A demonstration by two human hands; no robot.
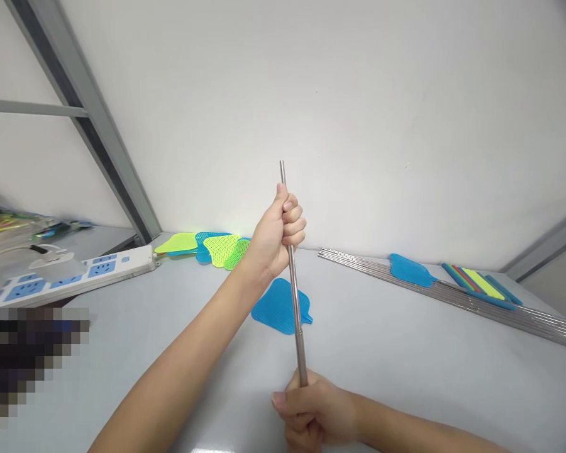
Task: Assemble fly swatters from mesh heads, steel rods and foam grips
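Note:
I hold a thin telescopic metal rod (295, 302) nearly upright above the grey table (405, 352). My left hand (276, 236) is wrapped in a fist round its upper part, just below the top end. My right hand (311, 412) grips its lower end near the table's front. A blue mesh fly-swatter head (276, 308) lies flat on the table right behind the rod, untouched.
Green and blue swatter heads (212, 246) are piled at the wall. A row of metal rods (500, 308) lies at the right with a blue head (408, 269) and coloured handles (481, 283) on them. A white power strip (75, 274) sits at the left.

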